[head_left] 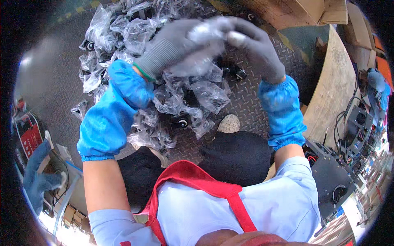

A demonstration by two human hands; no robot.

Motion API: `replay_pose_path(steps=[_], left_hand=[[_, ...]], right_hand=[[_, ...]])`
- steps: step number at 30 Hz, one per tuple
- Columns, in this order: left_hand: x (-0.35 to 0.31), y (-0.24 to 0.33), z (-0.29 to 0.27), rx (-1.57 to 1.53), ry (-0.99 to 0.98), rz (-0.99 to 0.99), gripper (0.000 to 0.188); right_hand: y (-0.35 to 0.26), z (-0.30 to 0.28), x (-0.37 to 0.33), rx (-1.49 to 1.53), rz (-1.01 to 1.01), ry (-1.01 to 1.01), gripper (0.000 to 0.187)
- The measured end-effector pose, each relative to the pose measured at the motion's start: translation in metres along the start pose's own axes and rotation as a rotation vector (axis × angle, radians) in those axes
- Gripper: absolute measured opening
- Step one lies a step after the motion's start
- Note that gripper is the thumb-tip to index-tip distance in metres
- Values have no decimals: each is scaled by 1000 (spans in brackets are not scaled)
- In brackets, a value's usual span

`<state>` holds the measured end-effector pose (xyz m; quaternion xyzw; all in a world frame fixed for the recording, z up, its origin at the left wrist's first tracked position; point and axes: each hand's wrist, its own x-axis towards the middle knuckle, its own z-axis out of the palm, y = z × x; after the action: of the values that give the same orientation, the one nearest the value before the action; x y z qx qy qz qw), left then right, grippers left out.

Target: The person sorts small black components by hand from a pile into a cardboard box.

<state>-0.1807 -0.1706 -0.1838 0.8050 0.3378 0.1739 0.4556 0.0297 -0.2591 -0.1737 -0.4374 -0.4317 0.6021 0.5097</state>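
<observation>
My left hand (176,43), in a grey knitted glove, is closed on a blurred clear plastic bag (197,63) that hangs below its palm. My right hand (260,51), gloved the same way, curves in from the right. Its thumb and fingers close near the left fingertips, and motion blur hides what is between them. Beneath both hands spreads a heap of clear plastic bags (211,96) around black parts. One black part with a small pale-centred wheel (183,123) looks like a caster. Another black part (239,74) lies at the heap's right side.
The heap lies on a dark tread-plate floor (248,98) between my knees. A cardboard box (303,14) stands at the far right, above a curved wooden board (334,86). Black equipment with cables (332,176) is at the right. Other people show at the left (39,176) and right edges.
</observation>
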Motion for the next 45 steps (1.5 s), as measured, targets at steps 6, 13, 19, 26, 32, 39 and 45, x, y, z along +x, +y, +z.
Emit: replay_pose_path(steps=[6,13,19,26,32,39,45], left_hand=[[3,-20,-51,146,229,-33,48],[-11,-23,-55,91,180,-191,49],[-11,-17,-55,162,183,-212,54],[-8,-12,-31,126,62,-76,57],[-7,-9,-31,249,20,-161,59],[-10,-6,-22,256,35,-167,56],[-25,-18,-23,161,26,-127,54]], right_hand=[[116,-38,39,-1333,176,321,41],[98,-30,54,-1707,104,48,20],[44,-62,0,-688,-79,513,24],[73,-82,-38,-1081,575,12,29],[85,-34,-2,-1393,46,484,42],[163,-42,32,-1370,547,-107,47],[114,-47,-1,-857,-97,445,21]])
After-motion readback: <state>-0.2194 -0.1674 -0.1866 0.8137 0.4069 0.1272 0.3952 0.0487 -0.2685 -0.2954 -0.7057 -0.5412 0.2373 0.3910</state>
